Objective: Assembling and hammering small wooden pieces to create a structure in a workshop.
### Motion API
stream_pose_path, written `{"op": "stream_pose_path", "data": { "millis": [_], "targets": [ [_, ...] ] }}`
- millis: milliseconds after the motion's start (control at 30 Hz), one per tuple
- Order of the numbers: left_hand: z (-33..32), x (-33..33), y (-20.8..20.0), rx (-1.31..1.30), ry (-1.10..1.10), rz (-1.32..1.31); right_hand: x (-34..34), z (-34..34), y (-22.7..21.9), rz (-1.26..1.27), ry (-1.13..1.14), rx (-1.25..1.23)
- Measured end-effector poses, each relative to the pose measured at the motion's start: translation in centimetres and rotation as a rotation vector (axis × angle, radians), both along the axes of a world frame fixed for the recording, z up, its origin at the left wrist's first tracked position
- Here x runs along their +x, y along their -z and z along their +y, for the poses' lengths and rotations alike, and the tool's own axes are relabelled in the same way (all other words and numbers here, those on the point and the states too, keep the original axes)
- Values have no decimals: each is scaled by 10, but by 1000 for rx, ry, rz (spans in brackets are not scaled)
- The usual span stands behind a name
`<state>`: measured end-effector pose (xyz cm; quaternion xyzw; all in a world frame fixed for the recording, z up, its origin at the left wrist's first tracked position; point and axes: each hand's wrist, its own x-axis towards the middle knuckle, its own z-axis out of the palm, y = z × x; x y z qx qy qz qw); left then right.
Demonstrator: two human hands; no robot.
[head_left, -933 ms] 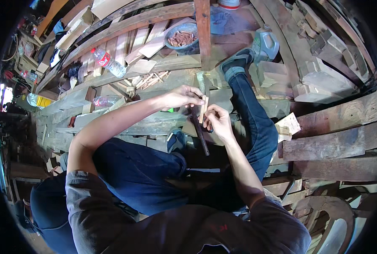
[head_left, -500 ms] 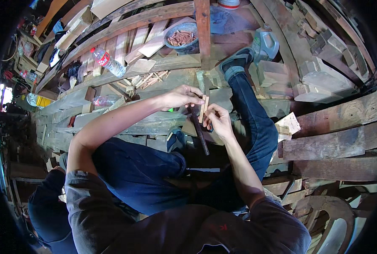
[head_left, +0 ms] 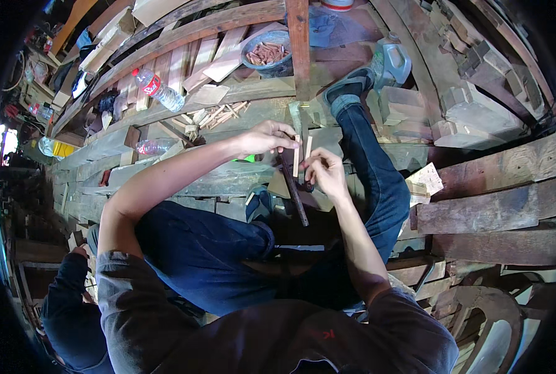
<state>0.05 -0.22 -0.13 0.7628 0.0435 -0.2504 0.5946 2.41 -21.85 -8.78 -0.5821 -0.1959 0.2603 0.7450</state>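
Note:
Between the fingertips of my left hand is a thin pale wooden strip, held roughly upright. My right hand pinches a second, similar wooden strip by its lower end. A narrow gap separates the two strips. Just beneath my hands a dark rod slants down toward my lap, and what it rests on is partly hidden. Beyond my fingers lies a greyish-green tool or bar whose kind I cannot make out.
A bucket of short wooden pieces stands beside a wooden post. Loose sticks and plastic bottles lie to the left. A jug, wood blocks and planks are on the right. Another person sits at the lower left.
The two wooden strips, close together before, are now apart. My left hand has shifted slightly left with one, while the other stays in my right fingers.

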Motion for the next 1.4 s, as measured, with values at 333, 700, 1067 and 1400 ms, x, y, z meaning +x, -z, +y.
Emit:
{"op": "stream_pose_path", "data": {
  "millis": [333, 700, 1067, 1400],
  "targets": [
    [28, 11, 8, 123, -147, 19, 50, -16, 116, -283, 256, -938],
    [30, 8, -4, 55, -273, -28, 24, 8, 107, -214, -48, -1195],
    [32, 8, -3, -15, -288, -43, 34, 2, 80, 637, 97, -305],
    [36, 8, 4, 56, -305, -25, 36, -19, 17, 336, 72, 9]
  ]
}}
